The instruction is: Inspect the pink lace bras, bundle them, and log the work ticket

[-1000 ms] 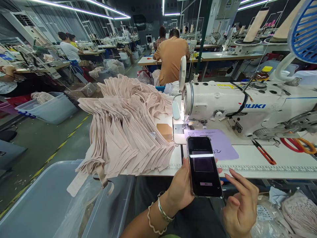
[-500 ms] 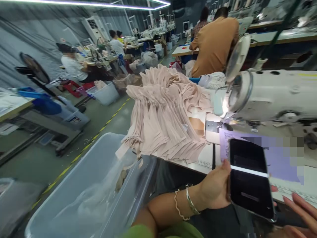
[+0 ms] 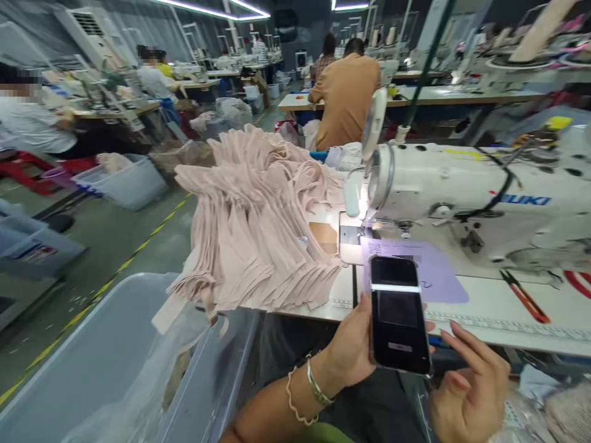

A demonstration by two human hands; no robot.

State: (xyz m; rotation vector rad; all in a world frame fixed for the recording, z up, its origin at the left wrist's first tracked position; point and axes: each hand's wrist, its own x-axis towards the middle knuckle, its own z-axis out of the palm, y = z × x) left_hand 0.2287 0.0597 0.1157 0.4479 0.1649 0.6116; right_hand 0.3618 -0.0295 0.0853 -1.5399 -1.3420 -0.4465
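Observation:
A black phone point(image 3: 399, 320) is gripped in my left hand point(image 3: 353, 347), its dark screen facing up with a bright reflection across it. To the right of the phone, my right hand point(image 3: 473, 384) has its index and middle fingers stretched out and holds nothing. Behind the phone a purple sheet point(image 3: 429, 277) with writing lies on the sewing table point(image 3: 484, 326). The white sewing machine point(image 3: 429, 184) stands just past the sheet. Pale pink fabric pieces point(image 3: 263, 234) are heaped in layers on the table, left of the machine.
A large plastic bin point(image 3: 101, 344) stands at the lower left. Orange-handled scissors point(image 3: 526, 298) lie on the table's right side. A person in a brown shirt point(image 3: 348, 98) sits ahead, and another in white point(image 3: 32, 120) sits at far left. Yellow-black tape point(image 3: 124, 264) marks the floor.
The view has turned right, so the phone, fabric and machine appear farther left. The scissors and more of the machine now show. My right hand is more fully in view; the phone stays in my left.

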